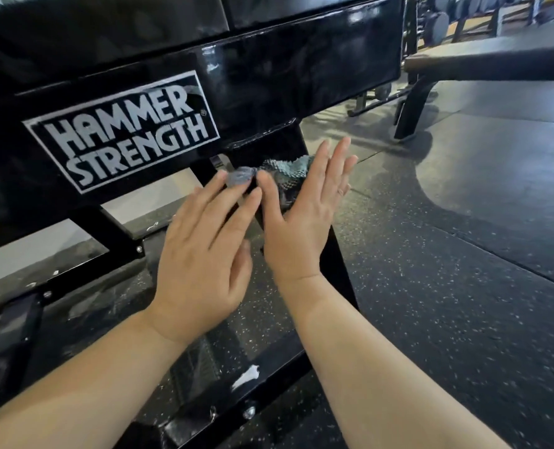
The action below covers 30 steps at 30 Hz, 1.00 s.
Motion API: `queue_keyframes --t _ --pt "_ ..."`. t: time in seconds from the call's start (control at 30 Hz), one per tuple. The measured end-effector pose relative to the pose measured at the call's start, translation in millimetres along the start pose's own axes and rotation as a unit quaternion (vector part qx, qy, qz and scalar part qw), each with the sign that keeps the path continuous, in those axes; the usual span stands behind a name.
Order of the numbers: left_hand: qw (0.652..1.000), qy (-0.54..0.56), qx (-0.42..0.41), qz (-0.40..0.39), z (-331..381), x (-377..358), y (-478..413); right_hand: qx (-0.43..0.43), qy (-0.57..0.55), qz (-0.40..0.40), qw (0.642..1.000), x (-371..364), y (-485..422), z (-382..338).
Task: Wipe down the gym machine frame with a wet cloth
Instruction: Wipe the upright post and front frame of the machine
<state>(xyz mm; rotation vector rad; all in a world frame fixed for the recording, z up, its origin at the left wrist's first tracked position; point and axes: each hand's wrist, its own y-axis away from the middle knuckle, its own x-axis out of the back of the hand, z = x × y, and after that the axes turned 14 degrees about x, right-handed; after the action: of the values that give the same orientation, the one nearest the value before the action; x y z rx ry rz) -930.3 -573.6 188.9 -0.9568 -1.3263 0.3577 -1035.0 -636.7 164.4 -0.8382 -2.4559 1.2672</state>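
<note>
The black gym machine frame [269, 79] fills the upper left, with a white "Hammer Strength" label [123, 131]. A slanted black leg [334, 264] runs down from it at centre. A grey-blue cloth [279, 171] is wrapped around that leg just under the beam. My right hand [305, 215] presses the cloth against the leg's right side with straight fingers. My left hand [204, 260] lies flat on the left side, its fingertips touching the bunched end of the cloth.
A low black base bar [236, 393] with bolts and a white smear crosses the bottom. A black bracket [117, 241] sits at left. Speckled rubber floor [463, 286] spreads to the right. A bench [483, 63] and dumbbell racks stand at the far right.
</note>
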Motion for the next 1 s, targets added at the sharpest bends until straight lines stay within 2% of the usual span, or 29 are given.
queue_keyframes --t 0.07,0.1,0.17,0.23,0.3,0.37,0.47,0.53,0.6,0.67,0.73,0.8,0.83,0.87,0.93,0.97,1.0 --pt "0.992 0.102 0.071 -0.004 8 -5 -1 0.000 -0.002 0.043 0.999 -7 4 9" --pt "0.975 0.176 0.132 -0.012 12 -7 -1 0.007 0.005 0.053 0.999 -8 14 20" --pt "0.906 0.321 0.272 -0.041 23 -12 -3 0.000 0.024 0.038 0.999 1 48 52" --pt "0.834 0.406 0.366 -0.078 31 -20 -1 -0.089 0.029 0.013 0.996 15 85 80" --pt "0.798 0.445 0.396 -0.093 37 -26 3 -0.220 -0.008 0.019 0.975 21 99 83" --pt "0.767 0.482 0.414 -0.087 40 -27 2 -0.262 -0.052 0.059 0.962 17 69 58" --pt "0.718 0.526 0.450 -0.069 39 -23 -4 -0.199 -0.153 0.103 0.962 0 -4 -3" --pt "0.694 0.532 0.483 -0.049 36 -20 -10 -0.156 -0.171 0.107 0.967 -14 -30 -33" --pt "0.652 0.560 0.510 -0.033 32 -17 -16 -0.108 -0.124 0.121 0.979 -25 -33 -41" --pt "0.614 0.603 0.506 -0.048 28 -15 -18 -0.049 -0.060 0.133 0.988 -28 -14 -25" --pt "0.619 0.600 0.503 -0.059 27 -15 -16 -0.031 -0.015 0.115 0.993 -24 21 8" --pt "0.638 0.585 0.496 -0.069 30 -18 -12 -0.088 0.002 0.082 0.993 -9 66 49" --pt "0.635 0.584 0.501 -0.073 33 -21 -9 -0.157 0.000 0.070 0.985 1 86 68" --pt "0.629 0.581 0.510 -0.082 34 -26 -6 -0.244 -0.004 0.070 0.967 8 102 84" --pt "0.607 0.573 0.540 -0.108 39 -39 2 -0.408 -0.012 0.088 0.909 15 112 100" --pt "0.602 0.567 0.549 -0.122 40 -45 5 -0.450 -0.014 0.096 0.888 14 102 95" --pt "0.601 0.559 0.555 -0.132 40 -51 8 -0.452 -0.017 0.100 0.886 11 87 82"
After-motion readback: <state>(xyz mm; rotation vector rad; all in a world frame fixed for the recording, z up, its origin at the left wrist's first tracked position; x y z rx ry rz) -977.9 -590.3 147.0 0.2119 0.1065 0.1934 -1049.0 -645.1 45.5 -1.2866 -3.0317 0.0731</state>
